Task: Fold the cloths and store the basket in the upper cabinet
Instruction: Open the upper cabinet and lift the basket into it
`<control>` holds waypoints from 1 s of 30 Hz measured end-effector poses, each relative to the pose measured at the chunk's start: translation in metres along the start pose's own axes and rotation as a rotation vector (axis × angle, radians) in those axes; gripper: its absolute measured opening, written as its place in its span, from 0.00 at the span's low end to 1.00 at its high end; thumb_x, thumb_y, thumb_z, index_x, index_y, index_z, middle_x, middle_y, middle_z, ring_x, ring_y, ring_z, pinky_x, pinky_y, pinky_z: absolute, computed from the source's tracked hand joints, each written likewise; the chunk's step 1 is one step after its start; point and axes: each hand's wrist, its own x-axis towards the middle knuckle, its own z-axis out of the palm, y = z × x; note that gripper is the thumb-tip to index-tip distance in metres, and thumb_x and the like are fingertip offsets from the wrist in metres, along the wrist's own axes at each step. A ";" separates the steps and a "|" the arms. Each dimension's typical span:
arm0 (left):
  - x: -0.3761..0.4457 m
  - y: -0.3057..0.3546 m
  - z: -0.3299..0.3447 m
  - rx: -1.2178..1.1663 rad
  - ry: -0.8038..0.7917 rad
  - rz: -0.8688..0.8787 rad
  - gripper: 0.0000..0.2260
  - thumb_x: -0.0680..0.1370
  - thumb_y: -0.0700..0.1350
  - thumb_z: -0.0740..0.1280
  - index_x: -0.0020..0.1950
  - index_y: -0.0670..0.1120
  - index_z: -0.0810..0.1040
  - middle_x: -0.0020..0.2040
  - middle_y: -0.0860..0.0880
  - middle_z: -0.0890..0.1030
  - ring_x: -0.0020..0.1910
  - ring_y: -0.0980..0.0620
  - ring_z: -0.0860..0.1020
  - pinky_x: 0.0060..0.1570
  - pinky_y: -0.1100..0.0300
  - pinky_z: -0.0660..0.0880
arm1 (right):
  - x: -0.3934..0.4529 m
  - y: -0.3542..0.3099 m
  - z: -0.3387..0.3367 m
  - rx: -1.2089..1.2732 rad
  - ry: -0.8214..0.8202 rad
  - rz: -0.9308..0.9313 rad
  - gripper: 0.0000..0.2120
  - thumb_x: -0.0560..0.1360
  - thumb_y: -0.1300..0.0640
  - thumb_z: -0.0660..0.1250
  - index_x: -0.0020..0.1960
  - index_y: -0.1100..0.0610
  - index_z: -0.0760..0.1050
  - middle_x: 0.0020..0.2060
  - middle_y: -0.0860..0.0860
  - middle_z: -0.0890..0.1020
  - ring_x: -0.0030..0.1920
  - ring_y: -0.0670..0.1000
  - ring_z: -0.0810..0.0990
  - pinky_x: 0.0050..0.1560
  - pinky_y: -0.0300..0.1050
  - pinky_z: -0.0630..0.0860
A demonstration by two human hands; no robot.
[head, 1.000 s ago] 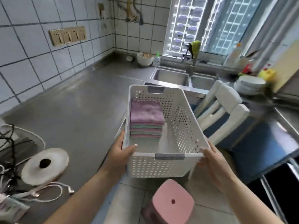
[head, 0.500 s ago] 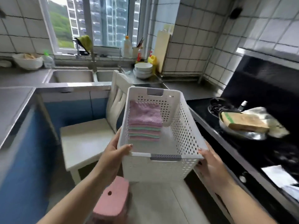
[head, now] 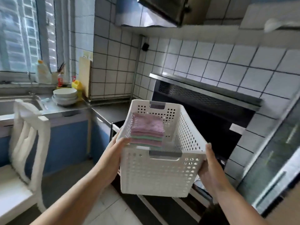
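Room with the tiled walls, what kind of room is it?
A home kitchen, most likely: stacked bowls sit on a metal counter, a cutting board leans on the tiled wall, and a range hood hangs overhead.

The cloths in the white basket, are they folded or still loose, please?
Folded: the cloths lie in a neat pink and green stack against the left wall of the basket.

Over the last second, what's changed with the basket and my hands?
The basket has swung right, from over the steel counter, past the sink, to the stove side, and is raised. Unchanged: left hand and right hand grip its near corners; the folded cloths stay stacked inside.
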 end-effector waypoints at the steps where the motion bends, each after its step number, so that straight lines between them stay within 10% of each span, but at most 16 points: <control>1: 0.008 0.003 0.008 -0.002 -0.025 0.010 0.19 0.73 0.48 0.63 0.64 0.53 0.74 0.50 0.49 0.84 0.45 0.52 0.82 0.39 0.61 0.78 | 0.001 -0.005 -0.005 -0.025 0.008 -0.017 0.32 0.71 0.34 0.53 0.67 0.51 0.68 0.54 0.49 0.83 0.54 0.46 0.81 0.45 0.38 0.78; 5: 0.045 0.012 0.042 0.011 -0.135 0.063 0.17 0.76 0.49 0.66 0.64 0.48 0.74 0.47 0.47 0.84 0.44 0.50 0.83 0.38 0.60 0.78 | 0.011 -0.030 -0.031 -0.095 0.077 -0.120 0.44 0.58 0.28 0.71 0.65 0.53 0.69 0.55 0.54 0.82 0.55 0.54 0.81 0.52 0.50 0.77; 9: 0.085 0.017 0.056 0.100 -0.213 0.118 0.37 0.62 0.58 0.77 0.67 0.48 0.70 0.50 0.44 0.84 0.46 0.47 0.83 0.41 0.58 0.79 | 0.035 -0.050 -0.044 -0.154 0.197 -0.242 0.44 0.47 0.38 0.81 0.59 0.49 0.72 0.49 0.48 0.84 0.50 0.49 0.83 0.44 0.41 0.79; 16: 0.181 0.045 0.068 0.137 -0.218 0.293 0.34 0.62 0.42 0.79 0.62 0.60 0.68 0.49 0.56 0.83 0.49 0.55 0.82 0.43 0.59 0.79 | 0.098 -0.109 -0.043 -0.277 0.295 -0.462 0.35 0.57 0.51 0.79 0.61 0.48 0.70 0.49 0.45 0.84 0.49 0.45 0.83 0.41 0.36 0.78; 21: 0.256 0.092 0.072 0.192 -0.278 0.391 0.40 0.65 0.40 0.77 0.71 0.53 0.62 0.53 0.47 0.82 0.48 0.49 0.83 0.44 0.46 0.81 | 0.148 -0.167 -0.027 -0.276 0.304 -0.588 0.30 0.57 0.52 0.80 0.55 0.45 0.69 0.47 0.45 0.84 0.46 0.46 0.84 0.39 0.40 0.80; 30: 0.349 0.181 0.087 0.199 -0.362 0.634 0.47 0.66 0.39 0.76 0.71 0.66 0.52 0.57 0.49 0.78 0.48 0.52 0.83 0.38 0.53 0.81 | 0.212 -0.262 0.001 -0.421 0.312 -0.837 0.45 0.59 0.50 0.79 0.69 0.44 0.59 0.53 0.42 0.81 0.52 0.46 0.82 0.43 0.43 0.81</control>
